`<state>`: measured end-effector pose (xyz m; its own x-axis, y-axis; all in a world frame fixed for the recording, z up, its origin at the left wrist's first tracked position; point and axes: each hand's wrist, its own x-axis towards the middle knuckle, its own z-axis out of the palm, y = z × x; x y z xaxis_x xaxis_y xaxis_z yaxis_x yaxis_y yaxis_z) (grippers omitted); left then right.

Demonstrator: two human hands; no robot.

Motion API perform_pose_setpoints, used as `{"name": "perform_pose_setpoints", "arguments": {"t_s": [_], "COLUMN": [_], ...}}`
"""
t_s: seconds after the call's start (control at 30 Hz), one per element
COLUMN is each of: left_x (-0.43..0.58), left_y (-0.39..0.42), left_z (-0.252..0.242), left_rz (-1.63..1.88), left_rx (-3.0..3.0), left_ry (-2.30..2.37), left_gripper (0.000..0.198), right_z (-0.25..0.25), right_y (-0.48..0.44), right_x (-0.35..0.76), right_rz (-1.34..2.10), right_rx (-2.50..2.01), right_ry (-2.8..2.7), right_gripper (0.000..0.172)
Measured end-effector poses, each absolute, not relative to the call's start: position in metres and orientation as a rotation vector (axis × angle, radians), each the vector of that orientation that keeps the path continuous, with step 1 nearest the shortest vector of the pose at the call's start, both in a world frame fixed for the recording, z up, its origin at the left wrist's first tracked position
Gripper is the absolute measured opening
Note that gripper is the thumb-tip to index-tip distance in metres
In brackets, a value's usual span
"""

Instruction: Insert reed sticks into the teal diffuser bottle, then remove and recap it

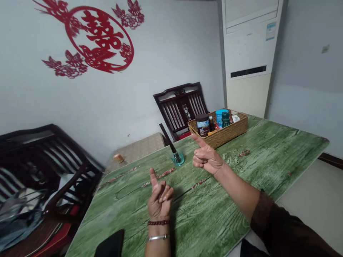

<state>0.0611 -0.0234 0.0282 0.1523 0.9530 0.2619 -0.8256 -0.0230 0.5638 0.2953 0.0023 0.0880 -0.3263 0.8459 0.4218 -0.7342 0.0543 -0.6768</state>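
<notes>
My left hand (160, 198) is raised above the green table, palm side towards me. Its index finger points up and the other fingers are folded in, with nothing visible in them. A dark red bead bracelet (158, 222) and a silver bangle (158, 237) circle that wrist. Farther right, my right hand (207, 157) points up and left with its index finger, the rest curled in and holding nothing I can see. Between and beyond the hands stands a teal glass (179, 159) with a long dark stick-like thing (168, 139) leaning in it. My right fingertip overlaps the basket in view.
A wicker basket (235, 131) of jars and bottles stands at the back of the green table (209, 217). A black flat object (109, 244) lies at the near left edge. Dark wooden chairs (182, 107) stand behind and to the left. A white cabinet-style air conditioner (248, 53) is beyond.
</notes>
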Motion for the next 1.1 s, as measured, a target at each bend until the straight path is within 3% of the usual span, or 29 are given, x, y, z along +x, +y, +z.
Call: {"name": "perform_pose_setpoints", "arguments": {"t_s": [0.27,0.6,0.8,0.93,1.03,1.1], "left_x": [0.063,0.06,0.056,0.066,0.082,0.093], "left_y": [-0.014,-0.016,0.017,0.075,0.117,0.136], "left_z": [0.001,0.001,0.017,0.031,0.029,0.023], "left_rz": [1.341,1.352,1.502,1.475,1.452,1.449], "left_rx": [0.532,0.522,0.622,1.186,1.353,1.415], "left_ry": [0.302,0.347,0.617,1.284,1.4,1.406], "left_gripper": [0.075,0.069,0.041,0.07,0.092,0.095], "right_z": [-0.015,-0.015,-0.026,-0.032,-0.035,-0.037], "right_y": [0.039,0.038,0.047,0.054,0.057,0.059], "right_x": [0.288,0.293,0.285,0.272,0.267,0.266], "right_rz": [1.878,1.874,1.814,1.744,1.73,1.726], "right_rx": [-0.341,-0.34,-0.416,-0.538,-0.579,-0.58], "right_ry": [-0.829,-0.792,-0.699,-0.689,-0.71,-0.719], "right_gripper": [0.081,0.082,0.066,0.058,0.058,0.059]}}
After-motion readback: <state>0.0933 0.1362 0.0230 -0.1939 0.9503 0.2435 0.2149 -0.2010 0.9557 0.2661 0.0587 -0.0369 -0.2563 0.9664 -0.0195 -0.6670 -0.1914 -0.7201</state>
